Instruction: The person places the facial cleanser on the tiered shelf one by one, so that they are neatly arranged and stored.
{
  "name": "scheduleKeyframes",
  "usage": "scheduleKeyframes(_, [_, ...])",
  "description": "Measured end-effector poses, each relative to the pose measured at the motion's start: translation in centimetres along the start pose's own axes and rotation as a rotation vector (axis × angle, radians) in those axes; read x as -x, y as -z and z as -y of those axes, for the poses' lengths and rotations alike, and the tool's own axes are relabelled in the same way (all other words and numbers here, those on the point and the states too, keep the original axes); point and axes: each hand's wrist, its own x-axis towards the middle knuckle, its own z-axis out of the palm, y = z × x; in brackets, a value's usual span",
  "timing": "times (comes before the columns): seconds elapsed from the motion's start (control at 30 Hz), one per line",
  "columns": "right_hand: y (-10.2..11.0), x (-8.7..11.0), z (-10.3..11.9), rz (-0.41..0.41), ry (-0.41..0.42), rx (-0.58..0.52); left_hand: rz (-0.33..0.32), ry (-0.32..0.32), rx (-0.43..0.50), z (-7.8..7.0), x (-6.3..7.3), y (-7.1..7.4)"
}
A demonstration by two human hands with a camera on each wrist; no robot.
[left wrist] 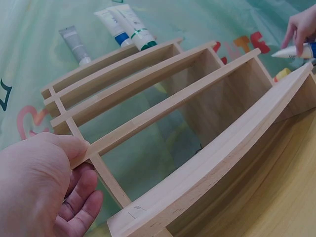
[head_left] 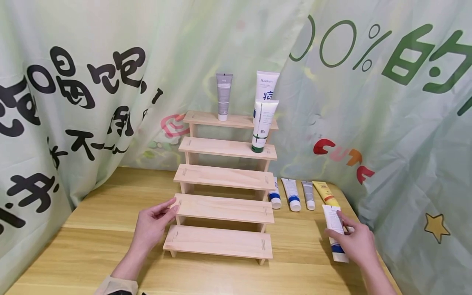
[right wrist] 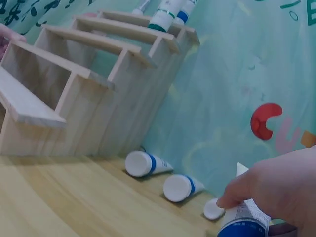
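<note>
My left hand point(head_left: 153, 225) pinches the left end of the second-lowest step of a wooden tiered rack point(head_left: 221, 207), thumb on top in the left wrist view. At the right, my right hand point(head_left: 355, 241) grips a white squeeze tube point(head_left: 334, 223) with a blue band near its cap, between thumb and fingers. The right wrist view shows that tube's blue band point(right wrist: 243, 229) below the thumb. A grey tube point(head_left: 224, 96) and a white tube with blue lettering point(head_left: 266, 84) stand on the top step. In front of the latter, a white tube with a green cap point(head_left: 263, 125) stands one step lower.
Right of the rack, several tubes lie on the wooden table point(head_left: 295, 262): a partly hidden white-and-blue one point(head_left: 275, 196), another white-and-blue one point(head_left: 291, 192), a grey one point(head_left: 308, 194) and a yellow one point(head_left: 325, 192). A printed curtain point(head_left: 236, 41) hangs behind and along both sides.
</note>
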Motion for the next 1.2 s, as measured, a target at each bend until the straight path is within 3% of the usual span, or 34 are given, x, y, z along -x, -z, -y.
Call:
scheduleKeyframes(0.23, [0.4,-0.2,2.3,-0.119,0.065,-0.076,0.003,0.001,0.015,-0.1,0.0,0.1])
scheduleKeyframes(0.7, [0.8,-0.4,8.4,-0.272,0.063,-0.357,-0.004,0.002,0.014,0.1,0.0,0.0])
scheduleKeyframes(1.2, [0.6,-1.0,14.7,-0.333,0.324,-0.58,0.003,0.0,0.015,0.2,-0.1,0.0])
